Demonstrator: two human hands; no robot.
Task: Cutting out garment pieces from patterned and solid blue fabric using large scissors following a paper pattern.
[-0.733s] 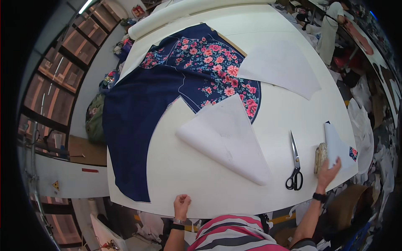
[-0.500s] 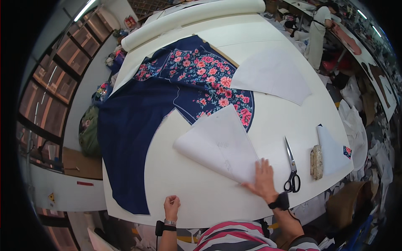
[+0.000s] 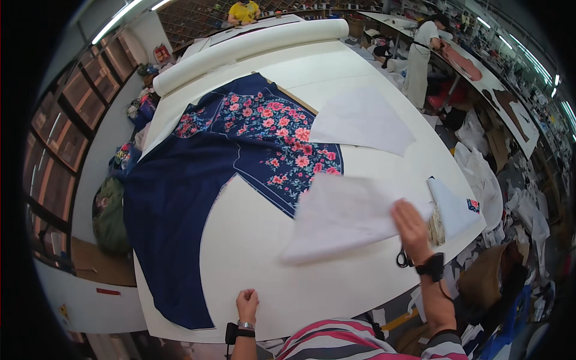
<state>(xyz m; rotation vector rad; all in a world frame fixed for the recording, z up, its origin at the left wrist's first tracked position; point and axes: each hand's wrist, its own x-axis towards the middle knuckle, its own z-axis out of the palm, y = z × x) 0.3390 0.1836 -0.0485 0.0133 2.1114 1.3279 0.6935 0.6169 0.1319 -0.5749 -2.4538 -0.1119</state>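
My right hand [image 3: 411, 229] is on the edge of a white paper pattern piece [image 3: 345, 219], its fingers along the top and the thumb hidden. The sheet is blurred and lies partly over the scissors, whose black handles [image 3: 403, 258] show beside my wrist. Above the table's near edge, my left hand [image 3: 247, 305] is closed in a loose fist; whatever it may hold is hidden. Navy fabric [image 3: 168, 198] with a pink floral panel [image 3: 282, 129] spreads over the white table [image 3: 252, 264]. Another white pattern piece [image 3: 363, 123] overlaps the panel's right edge.
Near the right edge stand a mottled block [image 3: 436, 227] and a folded pale piece [image 3: 453, 207] with a floral corner. A thick white roll [image 3: 252, 51] lies across the far end. Two people [image 3: 420, 63] [image 3: 244, 12] are farther off. Scraps and bags lie around the table.
My right hand has moved right, and the paper piece has swung right with it, covering the scissor blades. My left hand stays closed near the front edge. The whole view has shifted.
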